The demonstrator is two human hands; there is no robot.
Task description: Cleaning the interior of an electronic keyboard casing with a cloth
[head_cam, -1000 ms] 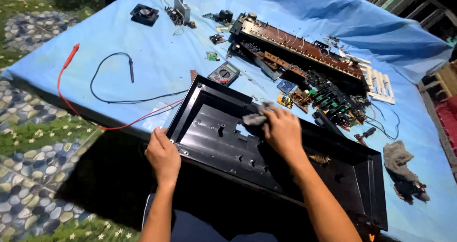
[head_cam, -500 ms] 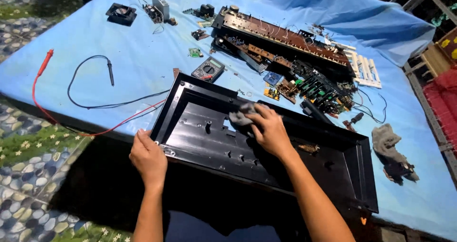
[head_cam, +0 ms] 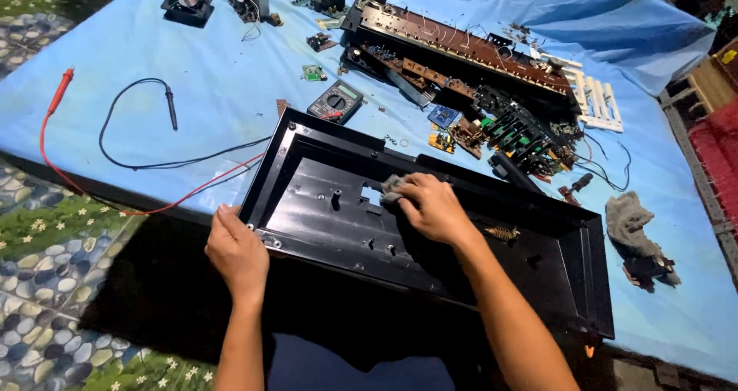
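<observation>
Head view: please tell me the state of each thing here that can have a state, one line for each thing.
Long black plastic case shell: open, inside facing up, emptied.
Small grey cloth: crumpled, pressed on the shell floor.
Right hand: closed on the cloth.
Left hand: its grip on the shell's left edge.
Long brown circuit board: removed, lying on the blue sheet.
Grey multimeter: face up, leads uncoiled.
Grey rag: bunched, unused.

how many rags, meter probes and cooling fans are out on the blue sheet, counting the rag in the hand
rags: 2, one grey under the right hand at, one lying at the right
meter probes: 2, one red, one black
cooling fans: 1, black, far left corner
total: 5
</observation>
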